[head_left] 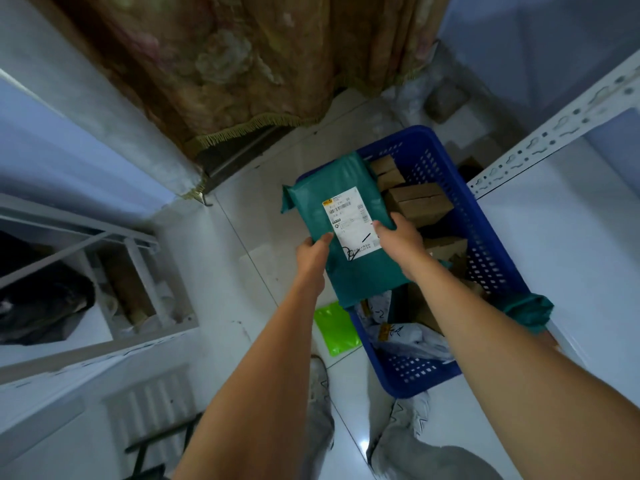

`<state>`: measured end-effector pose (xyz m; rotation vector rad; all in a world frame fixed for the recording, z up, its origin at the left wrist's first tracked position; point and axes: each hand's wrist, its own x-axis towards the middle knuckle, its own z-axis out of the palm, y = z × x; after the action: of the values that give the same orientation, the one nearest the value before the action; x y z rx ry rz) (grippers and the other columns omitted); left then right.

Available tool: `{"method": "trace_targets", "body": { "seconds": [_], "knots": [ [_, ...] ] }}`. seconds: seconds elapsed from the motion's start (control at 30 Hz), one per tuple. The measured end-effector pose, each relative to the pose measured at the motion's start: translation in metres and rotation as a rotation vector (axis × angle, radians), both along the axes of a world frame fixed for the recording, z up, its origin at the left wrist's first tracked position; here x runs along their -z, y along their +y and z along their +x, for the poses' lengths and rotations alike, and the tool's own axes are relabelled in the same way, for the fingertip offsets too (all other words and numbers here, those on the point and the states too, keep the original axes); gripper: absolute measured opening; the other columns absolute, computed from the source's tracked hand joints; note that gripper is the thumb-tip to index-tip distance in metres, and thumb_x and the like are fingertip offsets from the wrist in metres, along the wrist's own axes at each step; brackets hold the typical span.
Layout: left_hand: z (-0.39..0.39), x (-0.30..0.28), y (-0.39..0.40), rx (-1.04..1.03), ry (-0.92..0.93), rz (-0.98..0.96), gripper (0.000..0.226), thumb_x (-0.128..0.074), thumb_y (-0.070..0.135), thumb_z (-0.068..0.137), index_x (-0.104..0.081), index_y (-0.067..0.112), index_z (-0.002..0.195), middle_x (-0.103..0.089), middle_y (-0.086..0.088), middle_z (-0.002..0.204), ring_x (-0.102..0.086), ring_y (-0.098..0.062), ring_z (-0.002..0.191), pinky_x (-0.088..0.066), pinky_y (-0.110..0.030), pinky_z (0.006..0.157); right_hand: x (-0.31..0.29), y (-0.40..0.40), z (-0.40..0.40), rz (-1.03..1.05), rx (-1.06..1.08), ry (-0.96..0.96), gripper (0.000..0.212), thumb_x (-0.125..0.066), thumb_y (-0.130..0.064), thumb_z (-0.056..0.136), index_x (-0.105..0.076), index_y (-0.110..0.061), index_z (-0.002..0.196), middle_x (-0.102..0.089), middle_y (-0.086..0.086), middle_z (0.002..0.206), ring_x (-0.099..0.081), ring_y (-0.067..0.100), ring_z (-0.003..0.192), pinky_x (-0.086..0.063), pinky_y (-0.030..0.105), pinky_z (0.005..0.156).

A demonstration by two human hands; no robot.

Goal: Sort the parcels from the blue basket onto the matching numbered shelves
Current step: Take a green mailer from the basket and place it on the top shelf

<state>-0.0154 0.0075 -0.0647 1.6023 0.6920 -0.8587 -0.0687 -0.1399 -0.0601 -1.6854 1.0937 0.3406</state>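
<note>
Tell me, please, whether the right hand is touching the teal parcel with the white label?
Touching. The head view shows the right hand gripping the right edge of the teal parcel, thumb lying on its white label, with no gap between them.

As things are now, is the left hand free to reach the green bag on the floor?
Probably not yet. The left hand and the right hand both grip the teal parcel, which also hangs above the green bag beside the blue basket.
</note>
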Motion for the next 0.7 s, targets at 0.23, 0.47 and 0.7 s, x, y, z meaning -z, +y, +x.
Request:
{"method": "trace_targets", "body": {
  "seconds": [0.23, 0.47, 0.7],
  "knots": [
    [-0.025, -0.144, 0.014, 0.084, -0.093, -0.189, 0.046, -0.069, 0.043, 0.089, -0.043, 0.027, 0.123, -0.066, -0.01, 0.118, -0.068, -0.03, 0.102, -0.059, -0.042, 0.082, -0.155, 0.004, -0.046, 0.192, 0.287, -0.221, 0.026, -0.058, -0.044, 0.096, -0.073, -0.027, 0.111, -0.076, -0.003, 0.105, -0.072, 0.021, 0.097, -0.058, 0.046, 0.09],
    [-0.052, -0.328, 0.011, 0.091, -0.269, -0.441, 0.038, -0.056, 0.037, 0.099, -0.044, 0.036, 0.135, -0.064, 0.0, 0.129, -0.067, -0.02, 0.111, -0.059, -0.035, 0.082, -0.349, -0.008, -0.083, 0.11, 0.274, -0.534, 0.023, -0.056, -0.047, 0.098, -0.061, -0.033, 0.115, -0.067, -0.004, 0.116, -0.065, 0.016, 0.106, -0.054, 0.032, 0.078],
    [-0.072, -0.494, -0.002, 0.202, -0.505, -0.576, 0.041, -0.046, 0.043, 0.102, -0.041, 0.048, 0.142, -0.059, 0.011, 0.135, -0.062, -0.01, 0.116, -0.053, -0.04, 0.098, -0.503, -0.028, -0.117, 0.188, 0.279, -0.791, 0.042, -0.054, -0.059, 0.094, -0.051, -0.04, 0.131, -0.066, -0.009, 0.126, -0.063, 0.014, 0.118, -0.051, 0.046, 0.099]
  ]
}}
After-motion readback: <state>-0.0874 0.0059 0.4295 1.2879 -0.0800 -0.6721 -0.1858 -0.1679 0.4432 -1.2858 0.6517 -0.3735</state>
